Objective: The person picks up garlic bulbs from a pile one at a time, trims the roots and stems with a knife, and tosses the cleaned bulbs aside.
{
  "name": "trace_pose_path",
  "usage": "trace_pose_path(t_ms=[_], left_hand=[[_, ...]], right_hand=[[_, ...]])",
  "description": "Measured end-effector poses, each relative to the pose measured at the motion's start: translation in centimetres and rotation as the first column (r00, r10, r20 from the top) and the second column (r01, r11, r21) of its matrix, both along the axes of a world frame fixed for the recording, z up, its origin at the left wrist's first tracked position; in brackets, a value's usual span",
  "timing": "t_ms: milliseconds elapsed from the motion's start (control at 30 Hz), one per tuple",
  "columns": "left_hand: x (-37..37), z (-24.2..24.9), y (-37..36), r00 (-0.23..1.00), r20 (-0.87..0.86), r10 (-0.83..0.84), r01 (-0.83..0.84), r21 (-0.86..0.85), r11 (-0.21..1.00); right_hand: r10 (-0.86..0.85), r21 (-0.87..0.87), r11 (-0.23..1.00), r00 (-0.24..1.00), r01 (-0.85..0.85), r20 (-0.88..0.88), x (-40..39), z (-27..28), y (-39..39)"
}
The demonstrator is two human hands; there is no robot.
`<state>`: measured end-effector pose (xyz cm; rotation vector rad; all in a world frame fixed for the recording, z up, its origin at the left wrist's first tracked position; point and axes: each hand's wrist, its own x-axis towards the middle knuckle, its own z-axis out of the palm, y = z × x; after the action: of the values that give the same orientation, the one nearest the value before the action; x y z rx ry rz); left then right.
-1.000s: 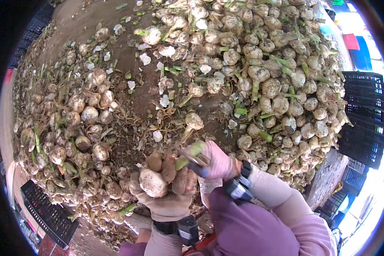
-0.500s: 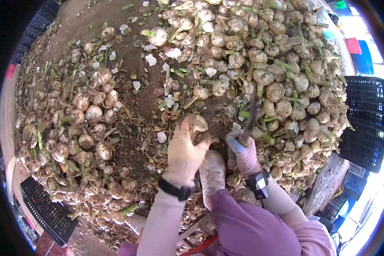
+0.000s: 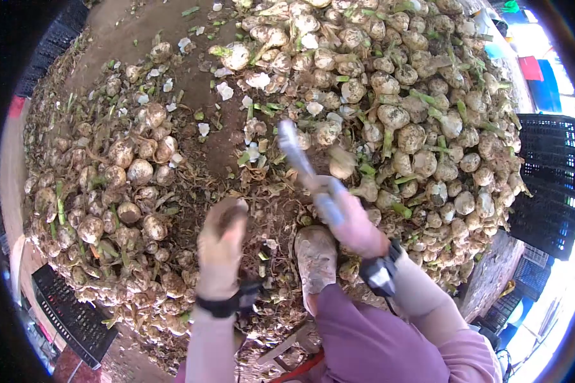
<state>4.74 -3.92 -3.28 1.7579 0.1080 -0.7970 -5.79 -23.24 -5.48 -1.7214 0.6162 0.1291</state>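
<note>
My left hand [image 3: 218, 258], gloved and blurred by motion, is closed on a dirt-covered bulb [image 3: 231, 217] at the edge of the left pile. My right hand [image 3: 348, 220] grips a knife [image 3: 295, 148] by its handle, and the blurred blade points up and to the left over the ground. Just beyond my right hand a pale bulb [image 3: 342, 163] shows with a smear of motion. A large pile of bulbs with cut green stems [image 3: 412, 137] lies on the right, and another pile of bulbs [image 3: 139, 170] on the left.
My dirty shoe [image 3: 316, 258] stands between the piles. Black crates are at the right [image 3: 546, 182] and lower left [image 3: 73, 316]. White peel scraps [image 3: 225, 90] and dry husks lie on the soil. A wooden stool part [image 3: 287, 348] shows below.
My left hand has moved left and down with the bulb. My right hand has moved left, and its knife has swung from pointing up to pointing up-left.
</note>
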Motion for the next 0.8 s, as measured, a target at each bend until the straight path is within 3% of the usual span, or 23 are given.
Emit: trace_pose_path(t_ms=[67, 100, 133, 167, 200, 267, 300, 333, 400, 467, 533, 600, 667, 733, 767, 800], left_hand=[[0.0, 3.8, 3.7, 0.989, 0.065, 0.132, -0.137, 0.074, 0.988], [-0.1, 5.7, 5.4, 0.98, 0.086, 0.177, -0.187, 0.125, 0.974], [-0.4, 7.6, 7.0, 0.968, 0.108, 0.225, -0.241, 0.175, 0.955], [-0.7, 9.3, 9.0, 0.968, 0.14, 0.206, -0.231, 0.19, 0.954], [-1.2, 10.9, 10.8, 0.967, 0.171, 0.187, -0.221, 0.206, 0.953], [-2.5, 14.1, 14.2, 0.943, 0.147, 0.297, -0.324, 0.22, 0.92], [-2.8, 15.6, 15.8, 0.963, 0.158, 0.217, -0.236, 0.111, 0.965], [-3.2, 17.2, 16.5, 0.962, 0.262, 0.082, -0.158, 0.287, 0.945], [-4.5, 18.7, 18.5, 0.871, 0.485, 0.077, -0.248, 0.299, 0.921], [-3.6, 22.1, 18.4, 0.86, 0.493, -0.131, -0.057, 0.348, 0.936], [-4.1, 24.5, 19.4, 0.805, 0.555, -0.209, -0.039, 0.4, 0.915], [-5.4, 26.9, 20.7, 0.74, 0.624, -0.251, -0.065, 0.439, 0.896], [-7.1, 29.5, 22.5, 0.673, 0.685, -0.277, -0.116, 0.468, 0.876], [-9.4, 32.0, 24.8, 0.606, 0.743, -0.286, -0.185, 0.481, 0.857], [-10.5, 33.2, 25.6, 0.571, 0.768, -0.289, -0.224, 0.484, 0.846], [-12.1, 34.2, 27.0, 0.537, 0.792, -0.29, -0.264, 0.484, 0.834]], right_hand=[[0.255, -0.458, 0.868, 0.963, -0.19, 0.084, 2.0, -4.1, 0.8], [0.211, -0.387, 0.899, 0.977, -0.206, -0.031, 4.0, -3.7, 1.1], [0.206, -0.485, 0.842, 0.972, -0.237, -0.118, 5.9, -4.1, 1.0], [0.201, -0.706, 0.68, 0.976, -0.197, -0.079, 7.3, -5.4, 0.9], [0.165, -0.659, 0.729, 0.982, -0.187, -0.096, 8.8, -4.9, 0.3], [0.248, -0.796, 0.557, 0.962, -0.235, -0.111, 11.1, -6.2, -0.5], [0.29, -0.835, 0.487, 0.949, -0.257, -0.123, 11.9, -6.9, -0.6], [0.333, -0.871, 0.409, 0.933, -0.274, -0.137, 12.7, -7.0, -0.2], [0.344, -0.806, 0.445, 0.905, -0.39, -0.248, 12.1, -6.9, 1.7], [0.476, -0.79, 0.358, 0.825, -0.497, -0.303, 10.3, -6.7, 3.4], [0.624, -0.855, 0.376, 0.779, -0.357, -0.051, 6.8, -8.7, 6.0], [0.714, -0.653, 0.352, 0.644, -0.671, -0.277, 5.7, -5.7, 8.0], [0.807, -0.548, 0.33, 0.531, -0.768, -0.257, 4.8, -3.8, 7.9], [0.862, -0.572, 0.281, 0.465, -0.771, -0.203, 3.8, -1.4, 7.0], [0.827, -0.525, 0.371, 0.53, -0.766, -0.189, 3.5, 1.3, 6.5], [0.79, -0.627, 0.418, 0.604, -0.658, -0.108, 2.5, 1.8, 5.5]])
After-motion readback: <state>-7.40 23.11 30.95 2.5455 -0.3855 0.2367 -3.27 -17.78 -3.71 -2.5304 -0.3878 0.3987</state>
